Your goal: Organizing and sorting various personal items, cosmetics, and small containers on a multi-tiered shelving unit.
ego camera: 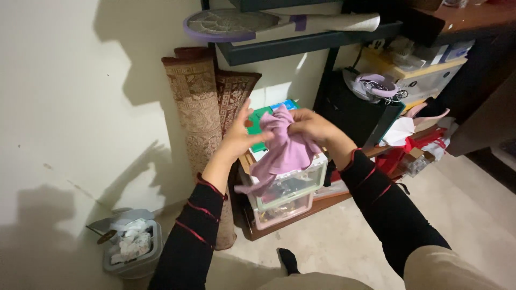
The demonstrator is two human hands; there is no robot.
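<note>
My right hand [312, 126] grips the bunched top of the pink cloth [282, 150] at frame centre; my left hand [239, 137] is spread wide, palm against its other side. The cloth hangs crumpled, not yet folded. Below it stand clear plastic drawers [290, 196]; rolled rugs [201, 107] lean left.

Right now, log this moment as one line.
left hand: open, against pink cloth | right hand: bunching the cloth | below: clear drawer boxes | floor left: bin
</note>
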